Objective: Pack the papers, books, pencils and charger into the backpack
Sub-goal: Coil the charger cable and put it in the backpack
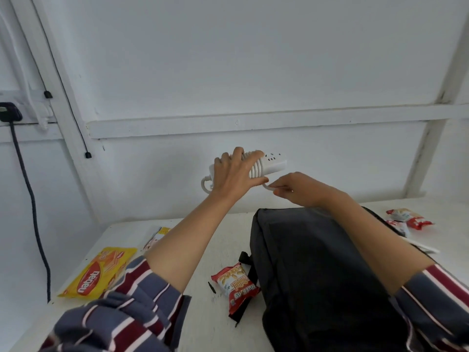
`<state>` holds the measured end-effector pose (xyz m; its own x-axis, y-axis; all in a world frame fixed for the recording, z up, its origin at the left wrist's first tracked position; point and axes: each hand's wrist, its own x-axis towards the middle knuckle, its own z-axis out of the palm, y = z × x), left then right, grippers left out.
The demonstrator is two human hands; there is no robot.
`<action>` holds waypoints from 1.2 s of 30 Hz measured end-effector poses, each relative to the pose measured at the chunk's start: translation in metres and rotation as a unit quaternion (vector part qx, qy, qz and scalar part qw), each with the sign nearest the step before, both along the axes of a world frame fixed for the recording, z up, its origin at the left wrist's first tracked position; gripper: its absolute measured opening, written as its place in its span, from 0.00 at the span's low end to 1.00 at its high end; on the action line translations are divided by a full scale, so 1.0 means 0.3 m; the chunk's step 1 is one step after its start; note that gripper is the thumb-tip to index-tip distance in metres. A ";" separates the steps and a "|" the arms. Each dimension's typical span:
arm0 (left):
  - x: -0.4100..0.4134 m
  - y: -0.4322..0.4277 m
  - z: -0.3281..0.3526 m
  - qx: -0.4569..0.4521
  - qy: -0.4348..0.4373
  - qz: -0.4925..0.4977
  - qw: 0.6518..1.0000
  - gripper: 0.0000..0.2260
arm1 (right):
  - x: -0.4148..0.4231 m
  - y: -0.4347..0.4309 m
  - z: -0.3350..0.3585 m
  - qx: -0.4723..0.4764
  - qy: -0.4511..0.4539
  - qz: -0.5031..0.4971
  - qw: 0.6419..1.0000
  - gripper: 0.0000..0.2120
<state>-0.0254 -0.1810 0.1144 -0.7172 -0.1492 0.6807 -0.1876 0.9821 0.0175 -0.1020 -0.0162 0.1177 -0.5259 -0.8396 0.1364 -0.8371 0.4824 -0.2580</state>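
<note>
Charger (pixel 275 164), a white block with its cord (pixel 255 168) wound in tight turns round the middle, is held up at the centre of the frame, in front of the white wall and above the far end of the backpack (pixel 317 262). The left hand (pixel 234 175) grips the wrapped part, fingers curled over the top and thumb underneath, probably to pin the coils so they cannot slip loose. The right hand (pixel 297 189) pinches the free end of the cord between thumb and fingertips just below the block, close beside the left thumb. This looks like drawing the last turn snug or tucking it in before packing. A small loop of cord sticks out to the left of the left hand. The backpack lies flat on the white table (pixel 203 232), from lower centre to lower right. Whether its mouth is open cannot be told, since the right forearm covers that end. A red peanut packet (pixel 234 283) lies against the bag's left side, a yellow wafer packet (pixel 99 271) sits near the table's left edge, and red-and-white wrappers (pixel 408 218) lie at the right. Free room is the air straight down from the hands to the bag, plus the bare strip of tabletop left of it. A dark cable (pixel 30 199) hangs at far left, well apart.
</note>
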 end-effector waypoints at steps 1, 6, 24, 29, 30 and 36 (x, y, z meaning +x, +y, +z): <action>-0.010 0.004 -0.002 0.001 -0.016 -0.004 1.000 0.28 | -0.001 0.013 0.007 -0.007 0.017 -0.001 1.000 0.12; -0.044 0.046 -0.022 -0.017 -0.056 -0.051 0.997 0.28 | 0.013 0.094 -0.006 -0.091 0.055 0.008 0.994 0.10; -0.121 0.408 -0.081 0.039 -0.028 -0.112 0.993 0.31 | -0.226 0.415 0.036 -0.249 0.062 0.075 0.964 0.08; -0.135 0.502 -0.089 0.022 0.021 -0.116 0.993 0.31 | -0.268 0.491 0.044 -0.242 -0.130 0.104 0.956 0.08; -0.133 0.510 -0.084 0.018 0.015 -0.113 0.993 0.32 | -0.278 0.501 0.049 -0.235 -0.153 0.097 0.955 0.08; -0.148 0.545 -0.079 -0.095 0.016 -0.109 0.989 0.28 | -0.342 0.490 0.058 -0.297 -0.277 0.059 0.912 0.03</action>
<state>-0.0700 -0.0175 0.0907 -0.6959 0.1389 0.7046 0.0258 0.9853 -0.1687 -0.2046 0.1307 0.1350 -0.5622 -0.7594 0.3274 -0.5368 0.0339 -0.8430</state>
